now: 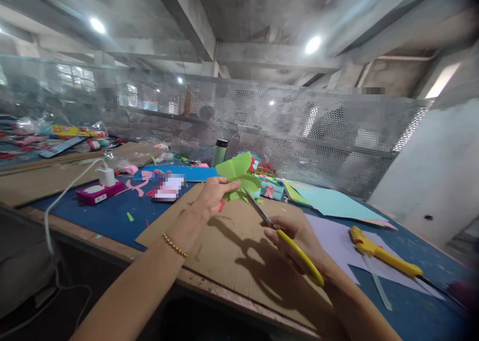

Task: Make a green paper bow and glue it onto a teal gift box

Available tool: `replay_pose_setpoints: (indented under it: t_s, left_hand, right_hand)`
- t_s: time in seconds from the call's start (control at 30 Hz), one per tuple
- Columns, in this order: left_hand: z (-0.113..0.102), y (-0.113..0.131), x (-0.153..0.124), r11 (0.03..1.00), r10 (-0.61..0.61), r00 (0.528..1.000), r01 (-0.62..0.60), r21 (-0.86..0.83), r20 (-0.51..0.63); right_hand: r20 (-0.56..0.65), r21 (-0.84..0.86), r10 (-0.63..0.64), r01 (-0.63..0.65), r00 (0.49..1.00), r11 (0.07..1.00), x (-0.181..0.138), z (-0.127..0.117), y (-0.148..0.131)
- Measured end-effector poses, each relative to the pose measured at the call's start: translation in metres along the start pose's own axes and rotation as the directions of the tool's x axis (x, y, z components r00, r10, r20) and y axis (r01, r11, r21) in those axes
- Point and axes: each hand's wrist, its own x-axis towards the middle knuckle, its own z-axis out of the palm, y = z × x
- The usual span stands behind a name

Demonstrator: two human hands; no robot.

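My left hand point(217, 193) pinches a piece of light green paper point(235, 166) with curved, cut edges, held up over a brown cardboard sheet point(224, 246). In my right hand point(295, 241) is a pair of scissors point(301, 256) with yellow handles, its fingers wrapped around the grips. The scissor blades point up and left, and their tips meet the lower right part of the green paper. How far apart the blades stand is hard to see. A bit of red paper shows just below my left fingers.
A yellow glue gun point(389, 256) lies on lilac paper at right, near coloured sheets point(340, 203). A purple power strip point(99, 193) with a white charger, a phone point(169, 188) and pink scraps sit left. Behind are a green bottle point(219, 152) and a perforated metal screen point(258, 121).
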Motion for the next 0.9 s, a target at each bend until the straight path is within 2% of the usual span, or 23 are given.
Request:
replay_pose_setpoints:
  t_s: [0.47,0.7,0.9]
  left_hand:
    - [0.001,0.000,0.000,1.000,-0.007,1.000,0.006,-0.009,-0.023]
    - [0.004,0.001,-0.002,0.999,-0.023,1.000,0.022,-0.049,-0.013]
    - [0.005,0.006,-0.005,0.997,-0.039,0.999,0.039,-0.059,0.009]
  right_hand:
    - [-0.009,-0.063,-0.038,0.037,0.999,0.997,0.004,-0.003,0.007]
    - [-0.028,-0.096,-0.133,0.130,0.991,0.987,0.005,-0.005,0.010]
    - [-0.018,-0.136,-0.091,0.088,0.996,0.987,0.004,-0.006,0.010]
